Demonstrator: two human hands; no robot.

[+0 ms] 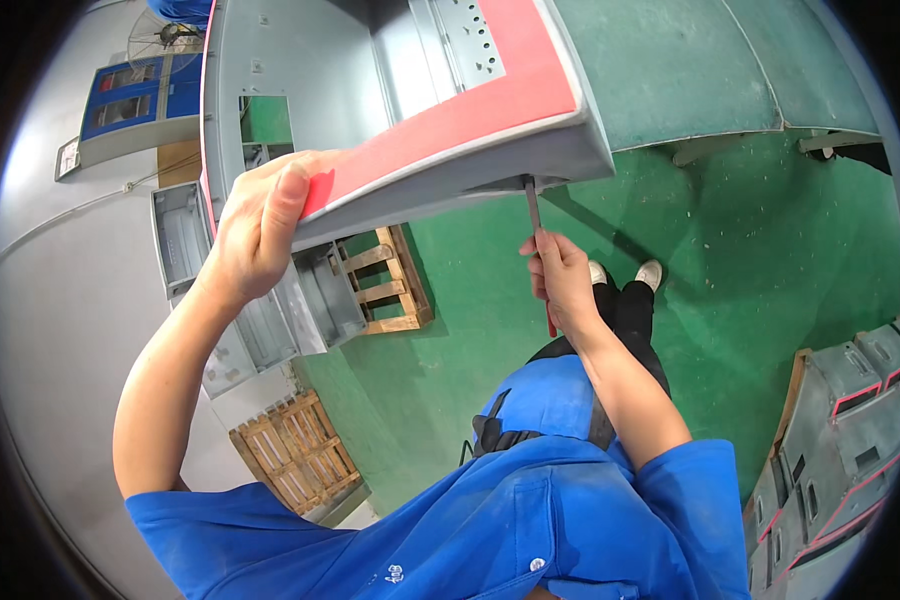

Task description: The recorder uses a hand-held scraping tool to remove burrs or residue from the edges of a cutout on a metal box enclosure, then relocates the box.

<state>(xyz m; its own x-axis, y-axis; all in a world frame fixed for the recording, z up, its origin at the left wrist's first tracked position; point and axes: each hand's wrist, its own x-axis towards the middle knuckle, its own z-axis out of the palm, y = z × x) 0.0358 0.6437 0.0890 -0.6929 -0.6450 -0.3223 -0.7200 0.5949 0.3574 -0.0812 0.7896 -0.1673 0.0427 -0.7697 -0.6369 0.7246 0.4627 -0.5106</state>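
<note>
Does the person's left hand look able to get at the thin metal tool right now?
Probably not without letting go: the left hand grips the grey metal box, though open air seems to separate that hand from the thin metal tool.

General light: bright, diffuse; source out of frame.
Left wall [60,330]: pale glare toward the far left edge.
Grey box [420,140]: whitish sheen inside, top centre; underside shaded.
Green floor [470,370]: diagonal dark shadow, upper right of centre.
Left hand [255,225], right hand [563,280]: outlines crisp.
Stacked boxes [860,430]: softer detail, lower right.
Rim: black vignette; straight edges bow.
</note>
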